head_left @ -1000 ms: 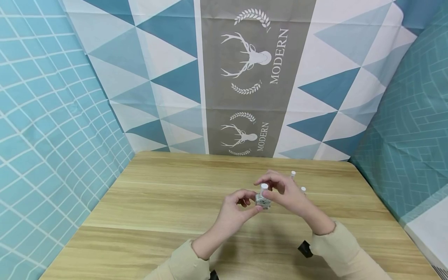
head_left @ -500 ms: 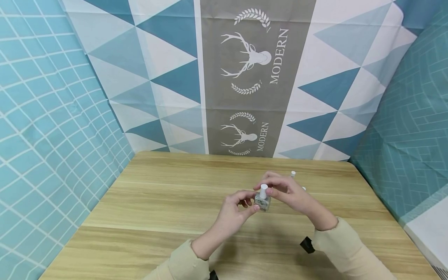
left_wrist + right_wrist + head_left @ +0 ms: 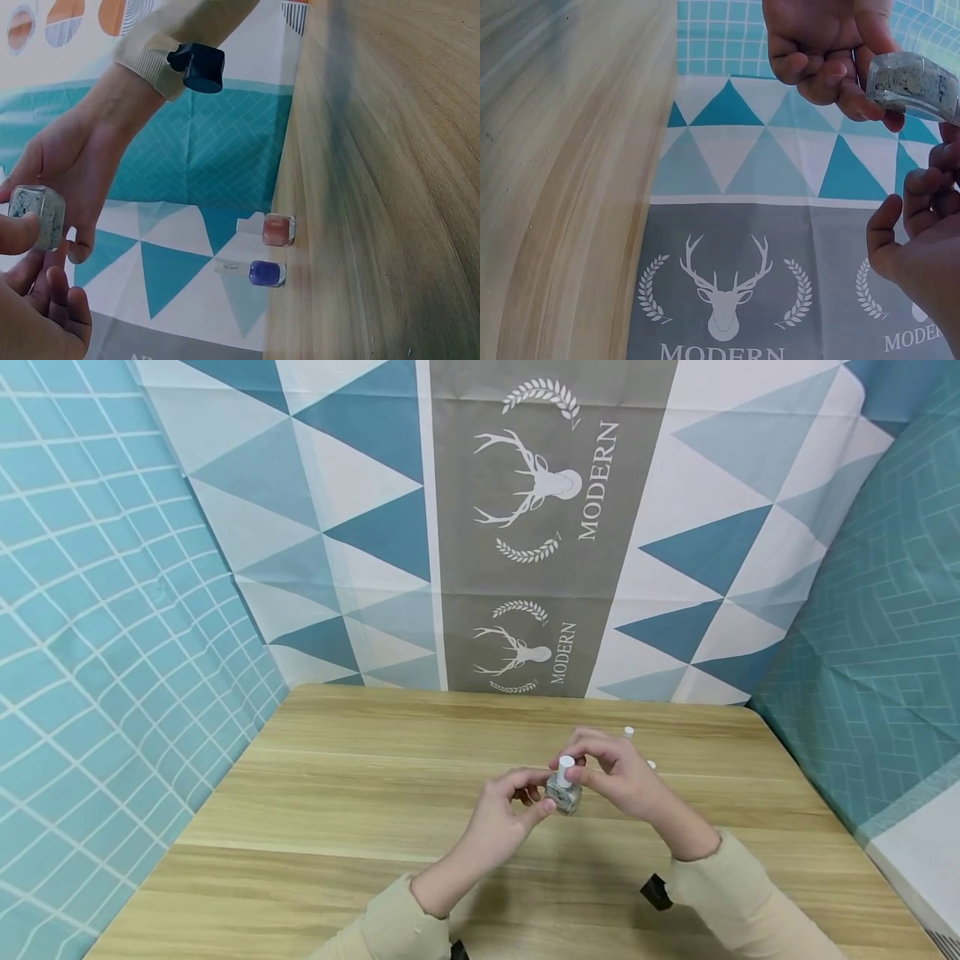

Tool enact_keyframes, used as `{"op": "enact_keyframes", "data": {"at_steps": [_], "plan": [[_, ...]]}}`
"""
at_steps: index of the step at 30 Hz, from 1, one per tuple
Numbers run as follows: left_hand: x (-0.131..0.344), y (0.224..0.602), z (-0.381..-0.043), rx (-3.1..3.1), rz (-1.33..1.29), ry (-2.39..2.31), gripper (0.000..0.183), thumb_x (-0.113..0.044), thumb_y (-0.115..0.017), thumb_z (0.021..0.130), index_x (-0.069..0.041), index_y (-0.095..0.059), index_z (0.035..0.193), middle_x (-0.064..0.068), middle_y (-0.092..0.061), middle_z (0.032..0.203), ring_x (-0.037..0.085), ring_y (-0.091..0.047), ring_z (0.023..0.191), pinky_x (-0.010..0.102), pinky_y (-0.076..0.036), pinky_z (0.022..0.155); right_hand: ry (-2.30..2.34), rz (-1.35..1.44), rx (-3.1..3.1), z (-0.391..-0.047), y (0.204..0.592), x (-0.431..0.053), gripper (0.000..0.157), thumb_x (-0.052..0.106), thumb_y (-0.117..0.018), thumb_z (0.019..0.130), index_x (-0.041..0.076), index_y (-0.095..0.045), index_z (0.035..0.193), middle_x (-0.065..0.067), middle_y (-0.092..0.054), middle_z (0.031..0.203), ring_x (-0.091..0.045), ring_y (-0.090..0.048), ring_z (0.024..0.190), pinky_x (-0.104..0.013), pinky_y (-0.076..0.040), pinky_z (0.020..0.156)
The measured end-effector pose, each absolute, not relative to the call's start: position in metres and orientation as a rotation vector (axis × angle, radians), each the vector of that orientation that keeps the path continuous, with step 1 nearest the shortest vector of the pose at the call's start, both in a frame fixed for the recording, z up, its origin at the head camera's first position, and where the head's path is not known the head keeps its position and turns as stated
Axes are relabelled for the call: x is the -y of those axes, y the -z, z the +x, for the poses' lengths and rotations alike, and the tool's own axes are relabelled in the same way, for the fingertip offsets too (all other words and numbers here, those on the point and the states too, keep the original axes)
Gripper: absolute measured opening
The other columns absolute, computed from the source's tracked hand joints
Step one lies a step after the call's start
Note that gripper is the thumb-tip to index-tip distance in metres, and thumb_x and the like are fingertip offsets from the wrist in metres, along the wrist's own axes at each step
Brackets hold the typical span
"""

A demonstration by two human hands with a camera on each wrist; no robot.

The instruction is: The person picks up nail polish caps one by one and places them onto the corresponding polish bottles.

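Observation:
A nail polish bottle [image 3: 562, 797] with a white cap [image 3: 566, 764] is held up above the table, slightly tilted. My left hand [image 3: 504, 810] pinches its glass body between thumb and fingers. From the other side, my right hand [image 3: 622, 777] pinches the cap with thumb and fingers. Pale polish with dark specks shows through the glass in the left wrist view, where the bottle [image 3: 49, 214] is seen from low down. In the right wrist view the bottle [image 3: 915, 86] lies at the right edge, its cap out of sight.
Two more nail polish bottles, one pinkish-red [image 3: 278, 229] and one purple [image 3: 266, 274], stand on the wooden table [image 3: 337, 793] behind my right hand. Patterned cloths hang behind the table and at both sides.
My right fingers have shifted their hold on the cap and moved slightly back and forth. The bottle's tilt has changed a little. My left hand has stayed nearly still.

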State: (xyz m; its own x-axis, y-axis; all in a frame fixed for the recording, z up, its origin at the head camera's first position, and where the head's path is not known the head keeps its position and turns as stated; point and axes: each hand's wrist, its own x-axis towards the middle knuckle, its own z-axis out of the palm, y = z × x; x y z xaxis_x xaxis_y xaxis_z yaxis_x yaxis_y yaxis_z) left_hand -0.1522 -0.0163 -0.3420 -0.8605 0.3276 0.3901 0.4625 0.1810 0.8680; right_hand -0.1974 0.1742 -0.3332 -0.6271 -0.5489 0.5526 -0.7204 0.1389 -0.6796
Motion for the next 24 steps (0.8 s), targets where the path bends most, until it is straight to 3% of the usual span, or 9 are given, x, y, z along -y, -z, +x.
{"op": "enact_keyframes", "data": {"at_steps": [7,14,18,24], "plan": [[0.017,0.342,-0.153,2.343,-0.734,1.800,0.025,-0.007,-0.068,0.075,-0.004,-0.064,0.099,0.006,-0.062,0.084,0.028,-0.051,0.076,0.023,-0.042,0.067,-1.519,1.172,2.233,-0.199,0.337,-0.174,0.014,-0.001,-0.063,0.079,0.008,-0.065,0.090,0.002,-0.053,0.076,-0.010,-0.045,0.072,-0.026,-0.039,0.065],[0.016,0.342,-0.154,2.367,-0.675,1.831,0.024,-0.010,-0.070,0.073,-0.008,-0.065,0.097,0.008,-0.062,0.084,0.027,-0.051,0.078,0.023,-0.040,0.068,-1.561,1.078,2.223,-0.196,0.337,-0.170,0.007,0.002,-0.066,0.077,0.004,-0.063,0.083,0.002,-0.050,0.073,-0.011,-0.044,0.072,-0.026,-0.038,0.065],[0.016,0.341,-0.153,2.361,-0.649,1.844,0.023,-0.009,-0.072,0.072,-0.008,-0.065,0.094,0.005,-0.064,0.086,0.019,-0.049,0.074,0.024,-0.041,0.068,-1.535,1.016,2.244,-0.194,0.338,-0.168,0.008,0.004,-0.067,0.076,0.007,-0.063,0.082,0.002,-0.048,0.072,-0.011,-0.043,0.073,-0.025,-0.037,0.064],[0.015,0.339,-0.153,2.347,-0.616,1.853,0.022,-0.009,-0.074,0.069,-0.007,-0.065,0.089,0.001,-0.066,0.086,0.011,-0.047,0.071,0.036,-0.044,0.070,-1.434,0.946,2.256,-0.184,0.329,-0.161,0.013,0.000,-0.067,0.074,0.010,-0.064,0.081,0.003,-0.046,0.069,-0.010,-0.042,0.070,-0.023,-0.035,0.062]]}}
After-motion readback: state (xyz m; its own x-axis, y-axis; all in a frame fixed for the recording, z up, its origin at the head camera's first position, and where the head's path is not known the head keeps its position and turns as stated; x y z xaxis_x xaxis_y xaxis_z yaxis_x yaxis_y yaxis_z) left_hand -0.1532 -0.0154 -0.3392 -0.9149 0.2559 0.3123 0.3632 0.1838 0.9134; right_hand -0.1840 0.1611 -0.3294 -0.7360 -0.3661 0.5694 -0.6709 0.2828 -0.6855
